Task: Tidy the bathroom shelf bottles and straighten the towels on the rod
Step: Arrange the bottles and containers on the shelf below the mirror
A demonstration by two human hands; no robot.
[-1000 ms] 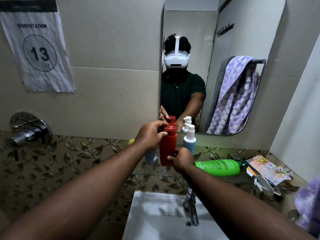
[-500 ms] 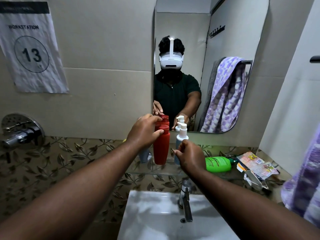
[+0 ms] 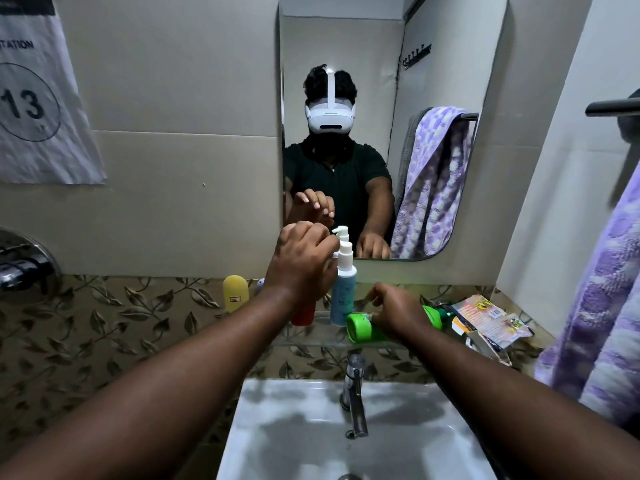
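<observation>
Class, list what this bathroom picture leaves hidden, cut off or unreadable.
Head view:
Red bottle: top hidden behind the left hand; grip cannot be told.
Green bottle: label covered by the right hand holding it.
Workstation sign: cut off by the left edge.
Yellow bottle: label too small to read.

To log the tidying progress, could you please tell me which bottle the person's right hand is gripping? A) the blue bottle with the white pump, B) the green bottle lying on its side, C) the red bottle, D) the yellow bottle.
B: the right hand has its fingers curled round the green bottle, which lies on its side on the glass shelf.
</observation>
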